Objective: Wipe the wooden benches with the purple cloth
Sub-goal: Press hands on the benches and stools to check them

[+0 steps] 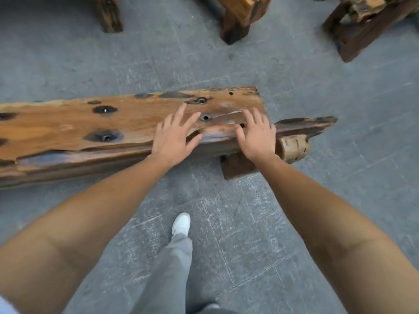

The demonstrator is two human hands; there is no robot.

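Note:
A long, rough wooden bench (90,130) with dark knots and holes lies across the left and middle of the head view. My left hand (174,137) hovers or rests at its near edge with fingers spread, holding nothing. My right hand (256,134) lies flat on the bench's right end, fingers apart and empty. No purple cloth is in view.
Grey tiled floor (249,223) surrounds the bench. Legs of other wooden benches stand at the top: one at the left (108,14), one in the middle (238,19), one at the right (362,28). My white shoe (181,224) and grey trouser leg are below the bench.

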